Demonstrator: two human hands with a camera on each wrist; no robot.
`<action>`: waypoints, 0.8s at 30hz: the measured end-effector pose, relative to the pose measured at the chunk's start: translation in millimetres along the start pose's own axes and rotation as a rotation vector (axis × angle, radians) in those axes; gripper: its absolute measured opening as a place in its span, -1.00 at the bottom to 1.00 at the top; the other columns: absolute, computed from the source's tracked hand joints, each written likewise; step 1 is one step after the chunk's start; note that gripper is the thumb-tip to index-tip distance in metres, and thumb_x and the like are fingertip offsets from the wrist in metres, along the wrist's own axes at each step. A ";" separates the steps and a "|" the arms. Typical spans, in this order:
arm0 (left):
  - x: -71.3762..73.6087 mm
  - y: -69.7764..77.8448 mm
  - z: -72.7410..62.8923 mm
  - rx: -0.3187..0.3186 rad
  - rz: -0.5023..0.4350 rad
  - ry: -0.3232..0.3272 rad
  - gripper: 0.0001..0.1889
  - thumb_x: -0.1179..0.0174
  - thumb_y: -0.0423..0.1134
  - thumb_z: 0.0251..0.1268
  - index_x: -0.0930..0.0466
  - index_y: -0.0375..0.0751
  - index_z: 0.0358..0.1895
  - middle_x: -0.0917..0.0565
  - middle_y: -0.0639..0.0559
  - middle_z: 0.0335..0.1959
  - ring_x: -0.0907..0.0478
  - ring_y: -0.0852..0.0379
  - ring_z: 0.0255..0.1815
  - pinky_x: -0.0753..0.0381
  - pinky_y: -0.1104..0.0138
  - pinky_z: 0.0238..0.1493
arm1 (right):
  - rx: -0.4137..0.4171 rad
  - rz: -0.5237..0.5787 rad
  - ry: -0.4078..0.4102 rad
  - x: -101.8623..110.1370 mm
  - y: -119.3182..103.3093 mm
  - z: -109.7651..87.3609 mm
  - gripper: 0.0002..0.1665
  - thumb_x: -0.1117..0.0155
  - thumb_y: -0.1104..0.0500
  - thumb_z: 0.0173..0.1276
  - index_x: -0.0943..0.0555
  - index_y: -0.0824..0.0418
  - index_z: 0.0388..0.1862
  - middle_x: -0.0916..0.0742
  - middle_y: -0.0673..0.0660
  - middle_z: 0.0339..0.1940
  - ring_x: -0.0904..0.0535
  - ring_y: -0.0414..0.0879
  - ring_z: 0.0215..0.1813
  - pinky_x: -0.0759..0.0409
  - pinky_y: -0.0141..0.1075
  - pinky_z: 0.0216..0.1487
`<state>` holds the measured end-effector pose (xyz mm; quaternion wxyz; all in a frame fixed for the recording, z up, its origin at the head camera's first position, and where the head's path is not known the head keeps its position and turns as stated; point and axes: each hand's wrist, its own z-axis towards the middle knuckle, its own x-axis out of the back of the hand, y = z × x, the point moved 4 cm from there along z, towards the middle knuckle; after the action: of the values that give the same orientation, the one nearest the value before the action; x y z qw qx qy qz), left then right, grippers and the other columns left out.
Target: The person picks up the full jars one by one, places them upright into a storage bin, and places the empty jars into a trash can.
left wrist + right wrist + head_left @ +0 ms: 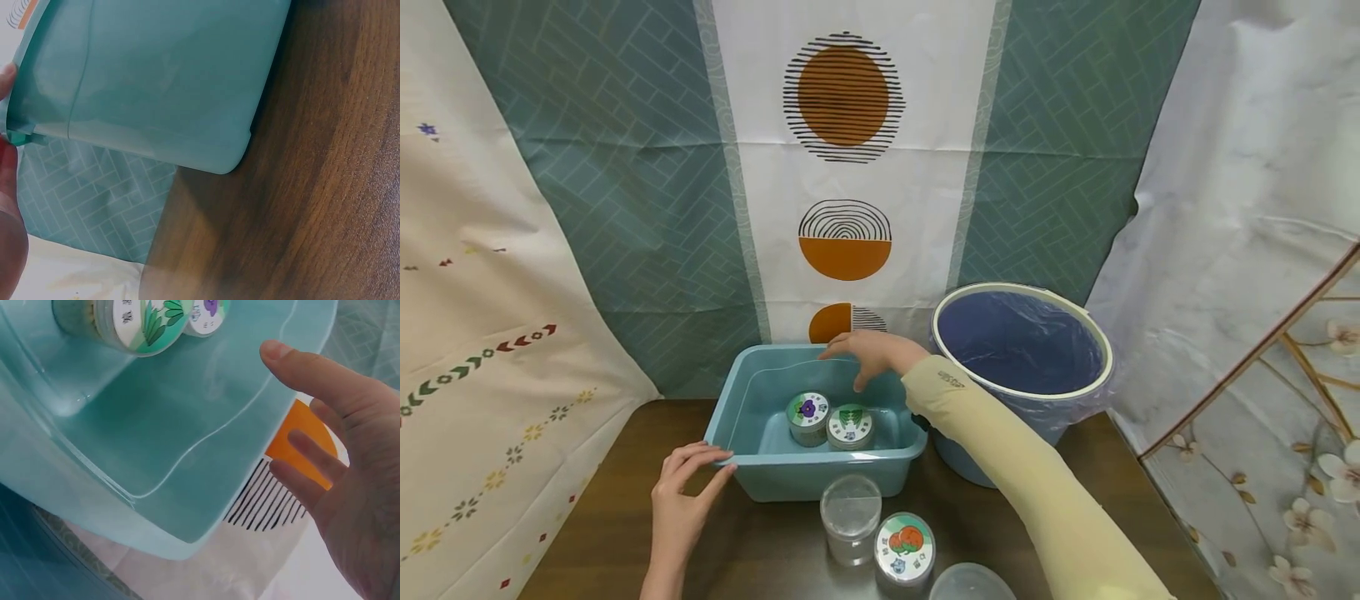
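Note:
A blue-green plastic tub (820,479) stands on the brown table with two round labelled jars inside. One jar has a purple flower on its lid (811,408); the other, a green plant lid (850,423). At the tub's front left corner my left hand (681,492) pinches the rim between fingers and thumb; the left wrist view shows the fingertips (6,80) at the rim's edge. My right hand (874,350) is over the back rim, fingers spread and nothing in them. In the right wrist view its thumb (300,369) lies toward the tub's inside.
In front of the tub are a clear jar (852,517), a jar with a red-fruit lid (905,550) and a clear round lid or container (972,583), partly cut off. A blue bin (1022,333) with a liner stands at right, beneath my right forearm. Patterned cloths hang behind.

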<state>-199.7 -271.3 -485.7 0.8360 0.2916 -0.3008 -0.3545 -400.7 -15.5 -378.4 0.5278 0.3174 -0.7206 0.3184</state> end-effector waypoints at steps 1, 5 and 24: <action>0.0 0.2 0.1 -0.002 0.000 0.002 -0.64 -0.53 -0.56 -0.21 -0.79 -0.11 -0.27 -0.67 -0.04 -0.16 -0.43 0.43 0.12 -0.26 0.65 0.19 | -0.003 0.012 0.011 1.7 -0.2 -1.9 -0.07 -0.51 0.13 0.20 -0.31 -0.15 0.51 -0.28 0.07 0.60 -0.20 0.01 0.59 -0.30 -0.08 0.53; -0.2 0.8 0.7 -0.011 0.000 0.004 -0.64 -0.52 -0.57 -0.21 -0.79 -0.13 -0.28 -0.68 -0.05 -0.17 -0.43 0.43 0.12 -0.27 0.65 0.19 | -0.019 0.075 0.073 9.1 -0.5 -11.4 -0.11 -0.49 0.12 0.21 -0.32 -0.15 0.50 -0.30 0.03 0.59 -0.19 0.00 0.60 -0.24 -0.05 0.56; -0.2 -1.6 -1.2 0.008 -0.009 -0.015 -0.65 -0.51 -0.56 -0.17 -0.79 -0.11 -0.26 -0.67 -0.05 -0.14 -0.43 0.40 0.16 -0.28 0.62 0.24 | 0.082 0.310 0.602 51.8 -23.3 -120.5 -0.19 -0.48 0.04 0.23 -0.41 0.01 0.45 -0.49 0.01 0.46 -0.35 -0.03 0.50 -0.38 -0.02 0.47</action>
<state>-199.6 -271.8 -487.7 0.8307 0.2938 -0.3073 -0.3593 -327.4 60.0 -296.7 0.6490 0.1169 -0.5588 0.5029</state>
